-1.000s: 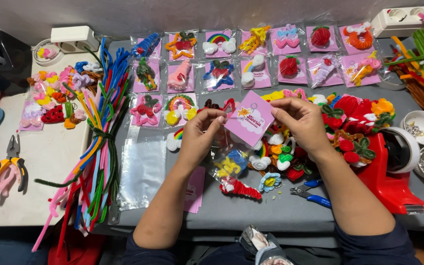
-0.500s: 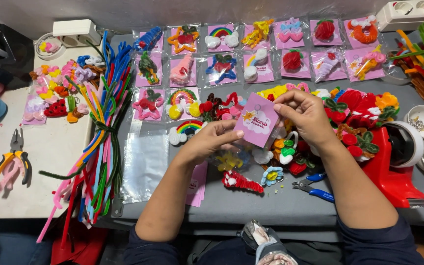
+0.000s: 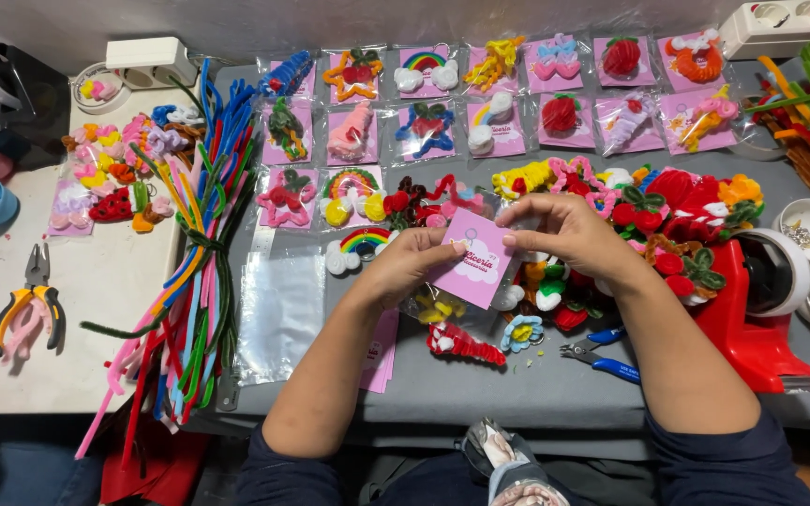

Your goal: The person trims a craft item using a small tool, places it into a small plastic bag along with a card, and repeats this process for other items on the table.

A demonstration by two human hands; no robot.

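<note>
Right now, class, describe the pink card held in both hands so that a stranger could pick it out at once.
Start at the grey table and find the left hand and right hand at its middle. The pink card is pinched between them. Unlike the bagged pink cards in rows behind, it is bare and carries no ornament.

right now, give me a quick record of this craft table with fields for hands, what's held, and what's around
left hand: pinches the lower left edge of the pink card
right hand: grips the card's top right corner
card: tilted, held above the grey table
behind: rows of bagged pipe-cleaner charms
left side: bundle of pipe cleaners, pliers
right side: red tape dispenser, blue cutters
</note>
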